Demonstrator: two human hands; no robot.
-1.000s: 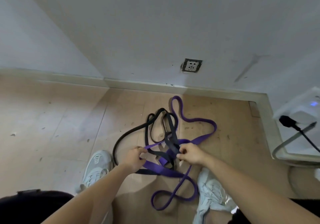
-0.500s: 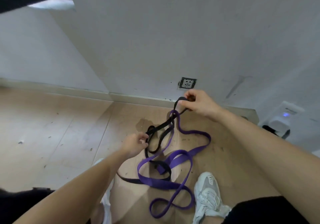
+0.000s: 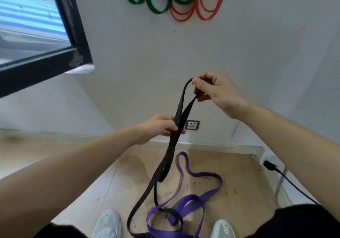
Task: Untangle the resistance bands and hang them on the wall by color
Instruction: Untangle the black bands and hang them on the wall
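Observation:
My right hand point(image 3: 215, 94) pinches the top loop of a black band point(image 3: 172, 145) and holds it up in front of the white wall. My left hand point(image 3: 160, 127) grips the same black band lower down, where its two strands cross. The band's lower part trails to the floor and is still looped through a purple band point(image 3: 193, 202) lying between my shoes. High on the wall hang green bands point(image 3: 156, 0) and, to their right, orange bands point(image 3: 204, 7).
A black-framed window point(image 3: 55, 40) juts out at the upper left. A wall socket point(image 3: 192, 125) sits just above the skirting. A black plug and cable point(image 3: 276, 169) run along the right. My two grey shoes point(image 3: 108, 223) stand on the wooden floor.
Both hands have risen with the black band, lifting it well off the floor. My view has tilted up, so the window and the hung green and orange bands now show.

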